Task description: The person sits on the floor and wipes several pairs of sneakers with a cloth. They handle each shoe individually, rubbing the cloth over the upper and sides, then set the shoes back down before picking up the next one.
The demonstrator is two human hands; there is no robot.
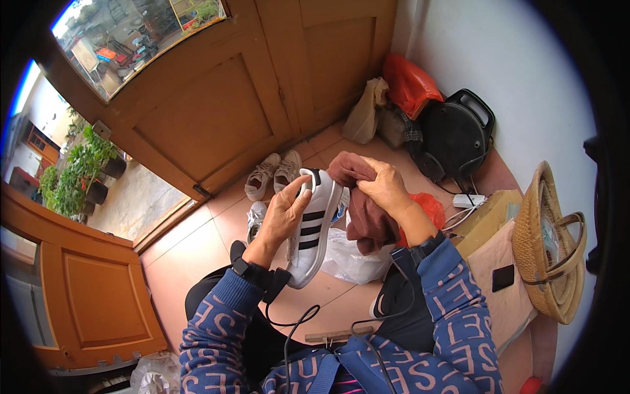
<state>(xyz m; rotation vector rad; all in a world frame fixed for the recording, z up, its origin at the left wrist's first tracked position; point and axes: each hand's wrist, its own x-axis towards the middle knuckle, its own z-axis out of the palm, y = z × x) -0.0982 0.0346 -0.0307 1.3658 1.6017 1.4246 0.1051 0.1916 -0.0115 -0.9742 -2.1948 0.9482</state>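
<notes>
My left hand (pixel 284 213) grips a white sneaker (pixel 322 216) with black side stripes by its heel collar, thumb outside. The shoe hangs toe down, its sole turned to the right. In my right hand (pixel 389 184) is a bunched brown cloth (pixel 366 216), its upper fold against the shoe's heel and the rest dangling. Below the cloth a white plastic bag (pixel 352 261) lies on the tiled floor. Another white sneaker (pixel 255 219) is partly hidden behind my left hand.
Beige sneakers (pixel 275 172) stand near the wooden door (pixel 211 108). A black appliance (pixel 455 133), a red bag (pixel 408 83) and a power strip (pixel 468 200) are by the wall. At right, a woven basket (pixel 536 251) and a phone (pixel 503 279) on cardboard. Cables hang from my wrists.
</notes>
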